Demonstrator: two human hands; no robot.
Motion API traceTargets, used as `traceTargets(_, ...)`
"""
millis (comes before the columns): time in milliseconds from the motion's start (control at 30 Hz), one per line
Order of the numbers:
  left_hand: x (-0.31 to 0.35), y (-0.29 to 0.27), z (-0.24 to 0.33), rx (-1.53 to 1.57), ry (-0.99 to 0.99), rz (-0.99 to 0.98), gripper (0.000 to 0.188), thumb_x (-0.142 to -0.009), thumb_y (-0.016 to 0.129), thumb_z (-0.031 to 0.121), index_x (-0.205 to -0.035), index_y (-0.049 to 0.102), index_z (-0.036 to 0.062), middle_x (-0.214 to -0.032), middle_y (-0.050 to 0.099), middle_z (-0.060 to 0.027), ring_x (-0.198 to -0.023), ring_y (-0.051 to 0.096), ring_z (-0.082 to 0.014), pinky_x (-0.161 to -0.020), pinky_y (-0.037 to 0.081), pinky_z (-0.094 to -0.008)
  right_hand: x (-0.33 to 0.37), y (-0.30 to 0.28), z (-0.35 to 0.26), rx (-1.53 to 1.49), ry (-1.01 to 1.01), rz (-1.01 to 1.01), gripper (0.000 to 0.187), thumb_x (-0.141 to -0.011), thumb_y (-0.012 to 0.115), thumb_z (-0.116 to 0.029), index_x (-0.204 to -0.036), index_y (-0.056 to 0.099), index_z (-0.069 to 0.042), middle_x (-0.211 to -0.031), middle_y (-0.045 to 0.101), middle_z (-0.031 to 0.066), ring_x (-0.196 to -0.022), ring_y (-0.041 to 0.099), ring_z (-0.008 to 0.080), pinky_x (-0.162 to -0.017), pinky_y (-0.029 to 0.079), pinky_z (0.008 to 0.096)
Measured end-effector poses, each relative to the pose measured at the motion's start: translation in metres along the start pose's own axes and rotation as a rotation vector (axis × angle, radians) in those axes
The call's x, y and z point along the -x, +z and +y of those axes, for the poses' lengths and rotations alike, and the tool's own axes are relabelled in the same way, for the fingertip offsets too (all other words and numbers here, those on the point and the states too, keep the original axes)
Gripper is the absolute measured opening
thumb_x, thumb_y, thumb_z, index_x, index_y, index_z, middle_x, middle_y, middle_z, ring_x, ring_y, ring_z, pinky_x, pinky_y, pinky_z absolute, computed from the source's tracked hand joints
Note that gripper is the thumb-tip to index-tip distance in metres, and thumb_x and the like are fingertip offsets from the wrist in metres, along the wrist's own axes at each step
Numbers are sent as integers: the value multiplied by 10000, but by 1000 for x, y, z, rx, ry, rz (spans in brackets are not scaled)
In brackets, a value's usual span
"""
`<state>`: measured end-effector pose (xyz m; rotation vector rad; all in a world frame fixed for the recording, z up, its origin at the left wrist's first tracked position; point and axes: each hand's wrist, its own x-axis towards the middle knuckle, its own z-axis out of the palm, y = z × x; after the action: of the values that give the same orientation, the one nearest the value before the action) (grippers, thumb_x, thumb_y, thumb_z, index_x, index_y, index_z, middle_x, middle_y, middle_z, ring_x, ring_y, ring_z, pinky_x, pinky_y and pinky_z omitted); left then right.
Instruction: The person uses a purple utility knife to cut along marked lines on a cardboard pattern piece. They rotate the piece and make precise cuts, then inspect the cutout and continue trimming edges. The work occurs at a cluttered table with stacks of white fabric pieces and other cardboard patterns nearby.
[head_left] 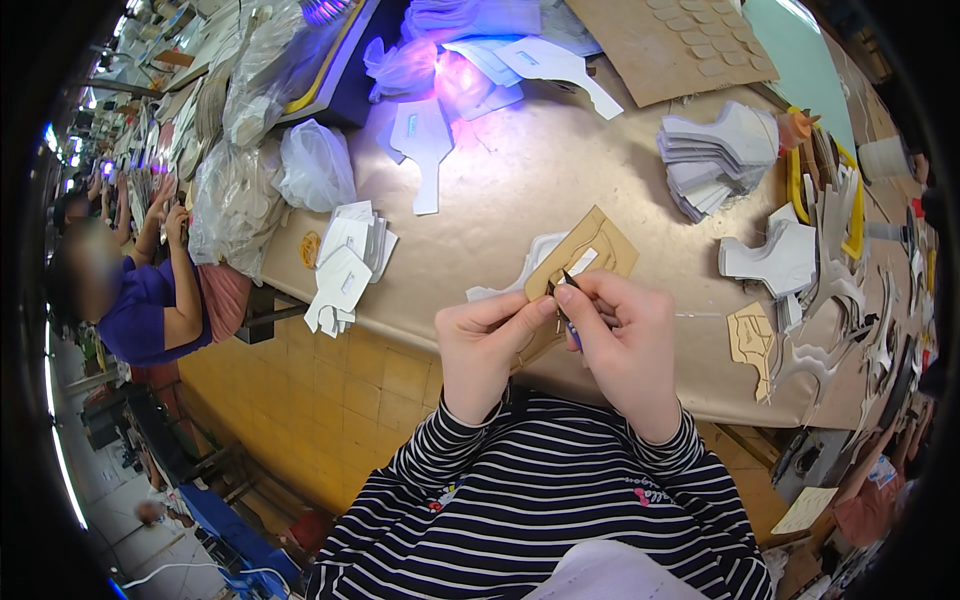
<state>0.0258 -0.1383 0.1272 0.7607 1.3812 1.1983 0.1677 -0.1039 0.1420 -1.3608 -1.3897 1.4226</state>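
Observation:
My left hand [490, 345] pinches the lower left edge of a tan cardboard template [612, 243], which has outlines and a slot cut in it. The template is lifted near the table's front edge. Close beside it, my right hand [632, 335] is closed around a slim tool with a dark pointed tip [567, 277] and a bluish body. The tip is at the template's face; whether it is a pen or a blade I cannot tell. Behind the template lies a white cut piece [535, 258], partly hidden.
White cut pieces lie in stacks at the left [345, 265] and right [715, 150]. Another tan template [752, 345] rests at right, near a yellow-rimmed tray [852, 215]. A large brown sheet [680, 45] lies at the back. A person in purple [150, 310] sits at far left.

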Motion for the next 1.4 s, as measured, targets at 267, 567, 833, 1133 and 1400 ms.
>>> traceTargets(267, 7, 6, -3, -55, 43, 78, 135, -874, 716, 26, -966, 731, -71, -764, 660, 3, -671, 542, -38, -587, 425, -184, 3, 4, -2, -119, 70, 31, 154, -952, 621, -98, -909, 666, 43, -606, 585, 5, -505, 514, 32, -431, 361, 177)
traceTargets(567, -2, -2, -5, 60, 91, -88, 166, -879, 706, 31, -1017, 705, -60, -921, 656, -50, -818, 582, -89, -726, 453, -223, -4, -8, -8, -259, 181, -140, 178, -947, 628, -135, -916, 673, 34, -604, 596, 8, -492, 534, 38, -412, 381, 182)
traceTargets(833, -2, -3, -7, 46, 78, -104, 170, -869, 719, 41, -1011, 718, -52, -919, 652, -46, -818, 572, -86, -711, 441, -220, -7, -15, -11, -221, 246, -210, 168, -945, 618, -123, -902, 670, 31, -598, 586, -3, -482, 510, 27, -409, 352, 177)
traceTargets(1133, 6, 8, -7, 33, 95, 44, 183, -866, 724, 45, -1022, 721, -51, -907, 657, -44, -786, 560, -81, -682, 417, -206, -1, -4, -5, -238, 196, -99, 190, -951, 622, -138, -917, 673, 42, -600, 595, 12, -480, 532, 44, -393, 373, 187)
traceTargets(1400, 8, 11, -13, -15, 262, 81, 178, -887, 697, 41, -1037, 710, -55, -952, 660, -62, -844, 578, -103, -737, 444, -226, -4, -10, -10, -456, 328, -175, 191, -959, 616, -139, -928, 660, 44, -594, 593, 16, -453, 507, 41, -390, 361, 188)
